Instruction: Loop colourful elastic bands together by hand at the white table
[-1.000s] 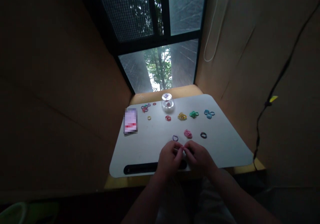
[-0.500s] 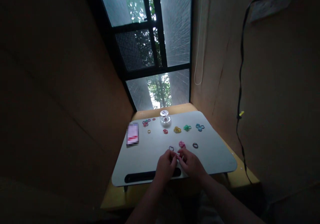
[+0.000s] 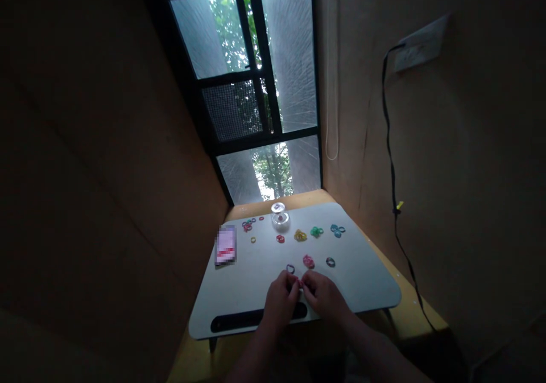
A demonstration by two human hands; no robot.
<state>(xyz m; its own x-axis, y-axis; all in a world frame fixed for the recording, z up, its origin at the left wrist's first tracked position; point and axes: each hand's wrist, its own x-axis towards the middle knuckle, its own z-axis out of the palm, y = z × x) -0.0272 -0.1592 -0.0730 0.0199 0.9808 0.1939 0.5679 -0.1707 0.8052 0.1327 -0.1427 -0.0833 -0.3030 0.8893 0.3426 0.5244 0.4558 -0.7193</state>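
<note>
My left hand (image 3: pixel 281 297) and my right hand (image 3: pixel 323 293) meet above the near part of a white lap table (image 3: pixel 243 280). Both have their fingertips pinched on a small reddish-pink elastic band (image 3: pixel 300 284), mostly hidden by the fingers. Just beyond the fingers lie a purple band (image 3: pixel 290 268), a pile of pink bands (image 3: pixel 308 261) and a dark band (image 3: pixel 330 262). Farther back, a row holds red bands (image 3: pixel 280 239), yellow bands (image 3: pixel 300 235), green bands (image 3: pixel 316 231) and blue bands (image 3: pixel 338 231).
A clear plastic container (image 3: pixel 280 219) stands at the back of the table. Mixed-colour bands (image 3: pixel 248 225) and a single yellow band (image 3: pixel 253 239) lie at the left, near a blurred-out phone-like object (image 3: pixel 226 245). A black cable (image 3: pixel 390 144) hangs down the right wall beside the table.
The camera view has tilted up, so the table sits lower in the picture. My hands stay together at the same spot; more of the reddish-pink band shows between the fingertips.
</note>
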